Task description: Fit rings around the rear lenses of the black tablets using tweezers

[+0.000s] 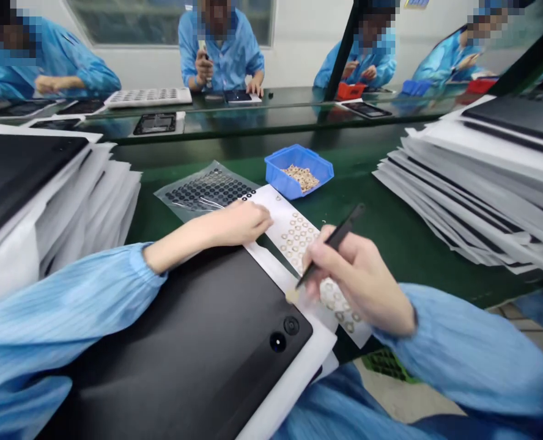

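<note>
My right hand [351,269] grips black tweezers [333,241], tip pointing down and left. At the tip is a small pale ring-shaped piece [292,296], blurred, above the edge of a black tablet-like panel [193,342]. Two round camera rings [291,325] sit in the panel's near right corner. My left hand [246,221] is closed with curled fingers by the far edge of the panel, over a white sheet [271,211]; what its fingertips hold, if anything, is hidden. Rows of small pale rings [299,235] lie on that sheet, passing under my right hand.
A blue bin [299,171] of small pale parts stands beyond the sheet. Left of it lies a clear sheet of black rings [211,189]. Stacks of panels and paper rise at left [83,208] and right [473,195]. Several co-workers [225,55] sit across the bench.
</note>
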`<control>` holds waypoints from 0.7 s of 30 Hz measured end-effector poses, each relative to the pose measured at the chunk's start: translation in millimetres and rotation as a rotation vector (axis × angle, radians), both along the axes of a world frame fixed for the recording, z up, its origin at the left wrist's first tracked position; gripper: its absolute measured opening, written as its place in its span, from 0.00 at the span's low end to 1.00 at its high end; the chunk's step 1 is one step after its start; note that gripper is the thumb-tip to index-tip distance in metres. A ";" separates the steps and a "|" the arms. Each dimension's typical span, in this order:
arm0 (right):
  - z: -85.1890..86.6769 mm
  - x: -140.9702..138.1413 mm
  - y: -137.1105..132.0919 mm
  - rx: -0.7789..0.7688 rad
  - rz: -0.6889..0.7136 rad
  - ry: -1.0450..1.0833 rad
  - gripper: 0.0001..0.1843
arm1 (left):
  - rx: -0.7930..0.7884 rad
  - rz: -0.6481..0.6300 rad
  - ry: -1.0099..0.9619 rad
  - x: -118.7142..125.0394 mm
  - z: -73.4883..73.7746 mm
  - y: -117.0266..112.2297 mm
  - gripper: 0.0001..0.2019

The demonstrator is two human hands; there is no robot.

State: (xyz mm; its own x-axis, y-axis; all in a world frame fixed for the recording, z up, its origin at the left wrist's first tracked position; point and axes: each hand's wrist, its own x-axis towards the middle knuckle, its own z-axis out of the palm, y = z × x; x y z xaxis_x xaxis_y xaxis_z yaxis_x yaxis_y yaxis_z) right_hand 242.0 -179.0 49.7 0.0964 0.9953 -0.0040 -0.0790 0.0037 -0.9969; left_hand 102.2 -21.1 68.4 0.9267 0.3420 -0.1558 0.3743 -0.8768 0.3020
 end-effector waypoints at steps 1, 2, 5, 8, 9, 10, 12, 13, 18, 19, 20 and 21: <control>5.0 -6.3 -11.5 -0.059 0.046 0.031 0.17 | 0.025 0.019 -0.037 -8.0 8.5 -11.3 0.19; 7.5 -11.9 -21.1 -0.099 0.060 0.047 0.17 | 0.071 0.039 -0.091 -17.9 16.5 -26.1 0.20; 2.5 -21.6 -36.2 -0.124 0.000 0.071 0.18 | 0.135 0.022 -0.188 -52.9 26.2 -82.7 0.19; -8.0 -22.9 -38.4 -0.113 -0.059 0.102 0.18 | 0.290 -0.073 -0.321 -79.9 10.4 -130.0 0.19; -10.3 -22.7 -38.7 -0.105 -0.072 0.108 0.17 | 0.337 -0.111 -0.301 -84.7 3.2 -139.4 0.19; -11.7 -22.6 -39.1 -0.094 -0.082 0.109 0.17 | 0.375 -0.141 -0.269 -87.4 -3.2 -145.4 0.19; -12.2 -23.1 -40.4 -0.077 -0.095 0.096 0.17 | 0.418 -0.158 -0.200 -88.4 -11.6 -149.7 0.22; -11.7 -23.5 -41.1 -0.074 -0.099 0.086 0.17 | 0.432 -0.151 -0.197 -87.6 -13.5 -149.4 0.22; -8.9 -24.7 -42.3 -0.089 -0.097 0.063 0.17 | 0.470 -0.145 -0.226 -84.6 -12.9 -145.5 0.21; -8.7 -24.6 -42.2 -0.089 -0.096 0.062 0.17 | 0.473 -0.146 -0.228 -84.5 -13.0 -145.8 0.21; -8.6 -24.5 -42.1 -0.087 -0.096 0.061 0.17 | 0.476 -0.143 -0.227 -84.5 -13.5 -146.3 0.21; -8.5 -24.4 -42.0 -0.085 -0.097 0.059 0.17 | 0.478 -0.141 -0.231 -84.3 -14.1 -146.8 0.21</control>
